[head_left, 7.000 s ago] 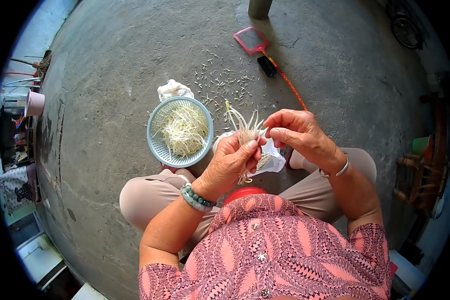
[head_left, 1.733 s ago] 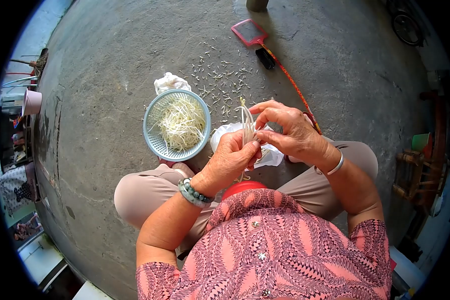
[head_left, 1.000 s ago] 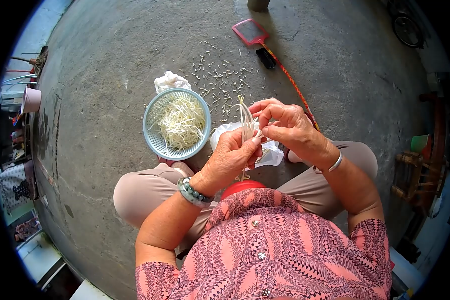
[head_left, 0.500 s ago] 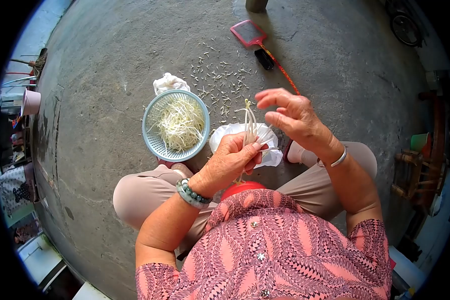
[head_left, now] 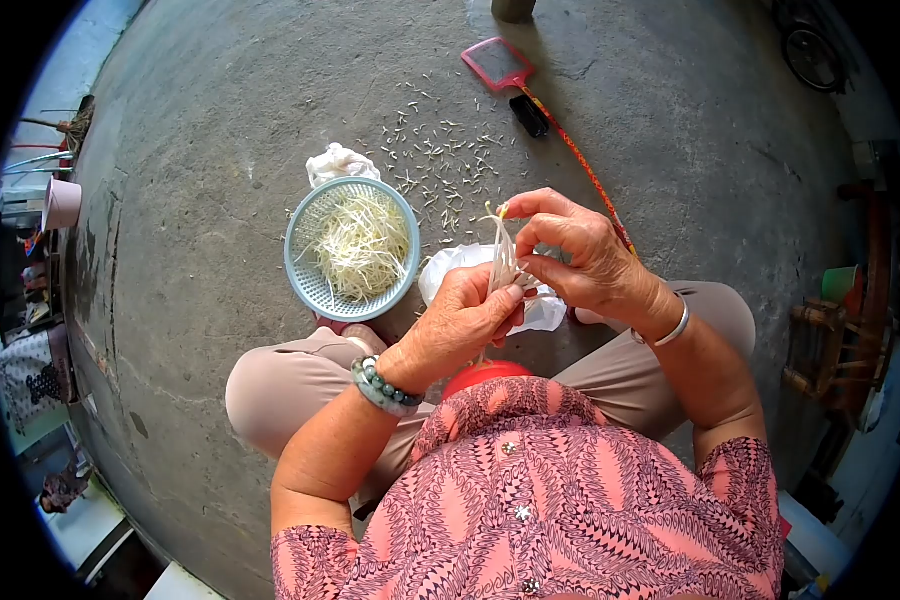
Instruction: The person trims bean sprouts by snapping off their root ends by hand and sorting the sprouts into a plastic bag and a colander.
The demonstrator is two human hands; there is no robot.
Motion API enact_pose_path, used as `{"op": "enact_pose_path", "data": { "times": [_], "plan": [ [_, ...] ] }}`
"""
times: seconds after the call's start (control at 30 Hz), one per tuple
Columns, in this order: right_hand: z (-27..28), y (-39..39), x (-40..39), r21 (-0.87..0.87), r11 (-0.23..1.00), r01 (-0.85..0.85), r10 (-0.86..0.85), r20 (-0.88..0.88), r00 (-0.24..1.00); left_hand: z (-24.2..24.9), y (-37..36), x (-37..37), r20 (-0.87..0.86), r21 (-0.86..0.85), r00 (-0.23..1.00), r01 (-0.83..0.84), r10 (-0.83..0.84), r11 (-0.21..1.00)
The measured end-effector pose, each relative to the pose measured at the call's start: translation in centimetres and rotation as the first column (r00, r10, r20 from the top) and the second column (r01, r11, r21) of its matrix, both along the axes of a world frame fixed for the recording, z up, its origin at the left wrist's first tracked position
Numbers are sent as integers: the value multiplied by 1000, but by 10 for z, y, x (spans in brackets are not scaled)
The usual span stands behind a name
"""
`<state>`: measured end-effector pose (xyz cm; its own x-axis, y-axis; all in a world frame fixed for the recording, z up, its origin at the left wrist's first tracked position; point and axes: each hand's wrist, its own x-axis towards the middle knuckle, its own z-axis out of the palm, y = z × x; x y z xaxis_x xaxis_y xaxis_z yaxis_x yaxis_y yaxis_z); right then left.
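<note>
Right, both hands are at a bunch (head_left: 503, 258) of sprouts, to the right of the basket (head_left: 294, 270).
The left hand (head_left: 468, 308) grips the bunch between thumb and fingers; the right hand (head_left: 588, 262) has its thumb and fingers bent in at the stems, though I can't tell whether they pinch one. A heap (head_left: 362, 248) of pale sprouts lies inside the basket. Crumpled white cloth or plastic (head_left: 340, 165) sits just beyond its rim, scraps (head_left: 448, 160) are scattered beyond and right of it, and a white bag (head_left: 545, 315) lies to its right, partly under the hands.
</note>
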<state>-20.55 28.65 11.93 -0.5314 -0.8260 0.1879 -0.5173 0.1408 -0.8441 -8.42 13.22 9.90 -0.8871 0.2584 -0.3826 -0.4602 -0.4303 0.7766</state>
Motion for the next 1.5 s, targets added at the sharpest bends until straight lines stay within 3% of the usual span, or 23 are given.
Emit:
{"op": "enact_pose_path", "data": {
  "times": [0.2,0.43,0.57,0.83,1.13,1.23,1.33,1.5],
  "plan": [
    [7,-4,3,-47,998,29,-32,-63,997,1,0,-1,24,36,998,-50,49,998],
    [4,2,-9,14,976,216,-170,-568,805,-4,1,1,32,32,998,-52,51,998],
    [3,0,-4,-40,956,291,-279,-438,854,-3,2,0,59,-38,997,-39,41,999],
    [-2,-3,10,3,1000,1,0,-348,938,-3,1,-2,41,-133,999,-3,9,991],
    [-7,-3,15,14,1000,24,-20,-227,974,-5,1,0,15,-101,999,-37,39,994],
    [-8,-3,17,48,997,59,-51,-152,987,-6,3,0,-22,-135,997,-76,74,988],
    [-11,-4,18,51,997,60,-59,-9,998,-4,3,-1,-56,-275,998,-33,18,961],
    [-7,-3,17,70,996,56,-66,146,987,-3,3,-1,-65,-191,996,-65,54,979]
  ]
}}
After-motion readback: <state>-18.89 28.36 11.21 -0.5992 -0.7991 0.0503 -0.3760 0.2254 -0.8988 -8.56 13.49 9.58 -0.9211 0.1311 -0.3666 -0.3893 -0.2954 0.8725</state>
